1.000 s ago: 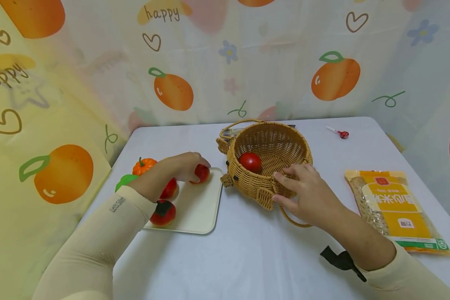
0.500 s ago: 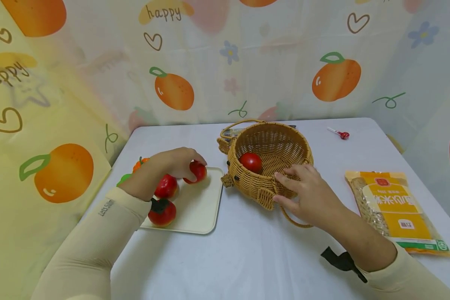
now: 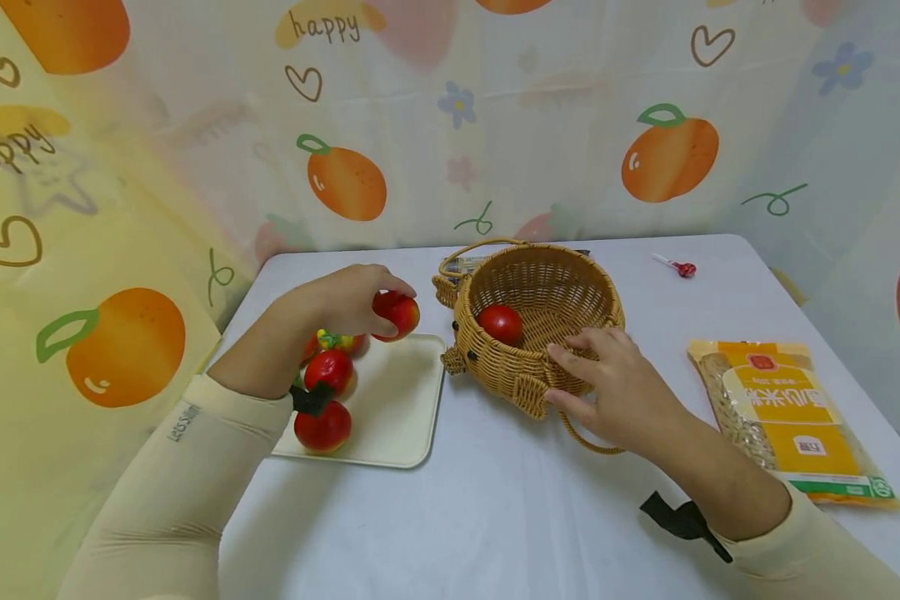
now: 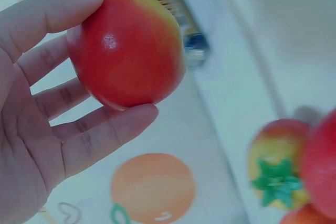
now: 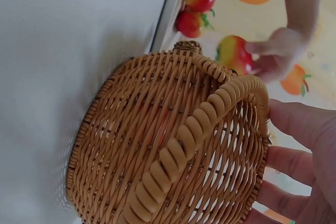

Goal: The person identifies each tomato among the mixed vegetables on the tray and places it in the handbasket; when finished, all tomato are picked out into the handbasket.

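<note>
My left hand (image 3: pixel 348 300) pinches a red-and-yellow apple (image 4: pixel 128 48) between thumb and fingers, raised over the far end of the cream tray (image 3: pixel 393 446). Below the wrist, several red fruits (image 3: pixel 328 371) sit at the tray's left side; one in the left wrist view has a green star-shaped top (image 4: pixel 276 181). To the right stands a wicker basket (image 3: pixel 495 367) shaped like an animal, one red fruit (image 3: pixel 500 324) inside. My right hand (image 3: pixel 618 387) holds its near-right rim, fingers over the edge and thumb outside. The basket's handle (image 5: pixel 194 132) arches across the right wrist view.
A yellow bag of grain (image 3: pixel 791 417) lies on the white table (image 3: pixel 510 517) at the right. Behind it is a red lollipop (image 3: pixel 686 269). A clear packet (image 3: pixel 461 265) shows partly behind the basket. A fruit-print curtain (image 3: pixel 420 125) hangs behind the table.
The left hand has lifted the apple off the tray, first shifting slightly left, then upward. Fruits beneath it have come into view. The right hand and basket have stayed in place.
</note>
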Available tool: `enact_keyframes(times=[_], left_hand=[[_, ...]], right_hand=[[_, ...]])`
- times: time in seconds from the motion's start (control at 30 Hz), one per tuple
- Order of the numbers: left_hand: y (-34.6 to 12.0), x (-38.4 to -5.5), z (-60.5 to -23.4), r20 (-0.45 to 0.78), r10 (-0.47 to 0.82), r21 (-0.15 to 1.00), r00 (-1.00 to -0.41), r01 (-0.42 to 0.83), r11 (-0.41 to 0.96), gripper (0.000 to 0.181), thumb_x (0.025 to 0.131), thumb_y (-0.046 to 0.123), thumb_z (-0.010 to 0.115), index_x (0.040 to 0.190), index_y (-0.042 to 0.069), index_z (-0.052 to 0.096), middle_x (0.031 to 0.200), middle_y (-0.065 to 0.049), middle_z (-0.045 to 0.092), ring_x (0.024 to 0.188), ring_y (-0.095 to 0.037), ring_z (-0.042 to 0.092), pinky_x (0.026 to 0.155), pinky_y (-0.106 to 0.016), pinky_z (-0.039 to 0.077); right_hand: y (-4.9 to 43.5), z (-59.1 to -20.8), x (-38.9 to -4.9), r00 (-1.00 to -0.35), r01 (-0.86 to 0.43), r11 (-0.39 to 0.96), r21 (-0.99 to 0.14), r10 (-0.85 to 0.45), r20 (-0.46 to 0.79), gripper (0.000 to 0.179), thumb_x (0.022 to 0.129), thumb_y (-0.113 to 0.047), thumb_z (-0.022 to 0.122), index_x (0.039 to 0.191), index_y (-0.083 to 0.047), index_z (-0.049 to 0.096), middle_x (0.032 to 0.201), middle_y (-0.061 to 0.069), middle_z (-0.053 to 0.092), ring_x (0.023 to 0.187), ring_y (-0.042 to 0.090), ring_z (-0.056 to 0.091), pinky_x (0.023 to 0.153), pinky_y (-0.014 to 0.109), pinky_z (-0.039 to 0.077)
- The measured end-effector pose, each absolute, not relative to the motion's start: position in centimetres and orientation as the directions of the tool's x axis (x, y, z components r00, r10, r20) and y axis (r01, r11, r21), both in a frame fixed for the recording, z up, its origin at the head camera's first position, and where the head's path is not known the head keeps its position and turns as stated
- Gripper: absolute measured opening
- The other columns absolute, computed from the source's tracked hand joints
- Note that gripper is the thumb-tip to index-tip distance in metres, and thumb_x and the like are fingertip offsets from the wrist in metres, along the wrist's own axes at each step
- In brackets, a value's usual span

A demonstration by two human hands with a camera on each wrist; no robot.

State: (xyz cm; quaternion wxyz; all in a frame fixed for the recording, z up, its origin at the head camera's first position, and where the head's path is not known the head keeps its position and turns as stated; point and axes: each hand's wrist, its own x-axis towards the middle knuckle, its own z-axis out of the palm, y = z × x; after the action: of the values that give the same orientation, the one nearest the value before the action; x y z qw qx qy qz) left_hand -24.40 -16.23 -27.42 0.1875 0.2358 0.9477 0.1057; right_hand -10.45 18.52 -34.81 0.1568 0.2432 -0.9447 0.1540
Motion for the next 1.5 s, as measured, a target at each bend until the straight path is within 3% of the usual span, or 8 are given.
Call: enact_keyframes(times=[0.37, 0.8, 1.0, 1.3, 1.5], left_hand=[[-14.5, -24.3, -23.4, -0.208, 0.541, 0.250, -0.815, 0.491, 0.835, 0.053, 0.090, 0.022, 0.077, 0.140, 0.025, 0.062, 0.126, -0.004, 0.060, 0.116, -0.025, 0.054, 0.092, -0.041, 0.055], [-9.7, -24.3, -22.0, -0.140, 0.637, 0.289, -0.758, 0.584, 0.758, 0.054, 0.092, 0.028, 0.074, 0.144, 0.027, 0.059, 0.128, 0.001, 0.057, 0.115, -0.019, 0.053, 0.094, -0.036, 0.054], [-6.7, -24.5, -22.8, -0.114, 0.702, 0.277, -0.703, 0.656, 0.702, 0.056, 0.092, 0.030, 0.074, 0.145, 0.029, 0.057, 0.133, -0.001, 0.056, 0.117, -0.019, 0.052, 0.097, -0.035, 0.053], [-2.5, -24.6, -25.6, -0.193, 0.764, 0.220, -0.616, 0.731, 0.646, 0.056, 0.094, 0.031, 0.074, 0.147, 0.027, 0.055, 0.143, 0.000, 0.053, 0.124, -0.017, 0.050, 0.102, -0.034, 0.050], [-1.8, -24.7, -27.2, -0.228, 0.761, 0.179, -0.607, 0.742, 0.646, 0.059, 0.093, 0.029, 0.075, 0.148, 0.027, 0.055, 0.140, 0.000, 0.055, 0.121, -0.017, 0.054, 0.100, -0.034, 0.052]], right_hand=[[18.6, -34.9, -10.6, -0.837, -0.505, 0.835, -0.219, -0.411, 0.361, 0.053, 0.086, -0.034, 0.082, 0.133, -0.011, 0.070, 0.127, 0.018, 0.062, 0.118, 0.040, 0.053, 0.092, 0.053, 0.053], [18.6, -34.8, -10.6, -0.832, -0.510, 0.833, -0.212, -0.416, 0.366, 0.053, 0.086, -0.035, 0.083, 0.132, -0.010, 0.071, 0.125, 0.018, 0.062, 0.116, 0.039, 0.053, 0.092, 0.052, 0.052], [18.7, -34.8, -10.6, -0.835, -0.509, 0.834, -0.214, -0.417, 0.359, 0.054, 0.086, -0.035, 0.083, 0.133, -0.011, 0.070, 0.126, 0.018, 0.062, 0.118, 0.039, 0.053, 0.094, 0.052, 0.052], [18.9, -34.9, -10.6, -0.829, -0.517, 0.829, -0.214, -0.422, 0.367, 0.054, 0.085, -0.034, 0.084, 0.132, -0.011, 0.070, 0.125, 0.017, 0.062, 0.118, 0.038, 0.053, 0.094, 0.052, 0.052], [19.0, -35.0, -10.7, -0.822, -0.523, 0.825, -0.213, -0.423, 0.380, 0.054, 0.085, -0.034, 0.084, 0.132, -0.011, 0.070, 0.125, 0.016, 0.063, 0.118, 0.038, 0.053, 0.096, 0.052, 0.051]])
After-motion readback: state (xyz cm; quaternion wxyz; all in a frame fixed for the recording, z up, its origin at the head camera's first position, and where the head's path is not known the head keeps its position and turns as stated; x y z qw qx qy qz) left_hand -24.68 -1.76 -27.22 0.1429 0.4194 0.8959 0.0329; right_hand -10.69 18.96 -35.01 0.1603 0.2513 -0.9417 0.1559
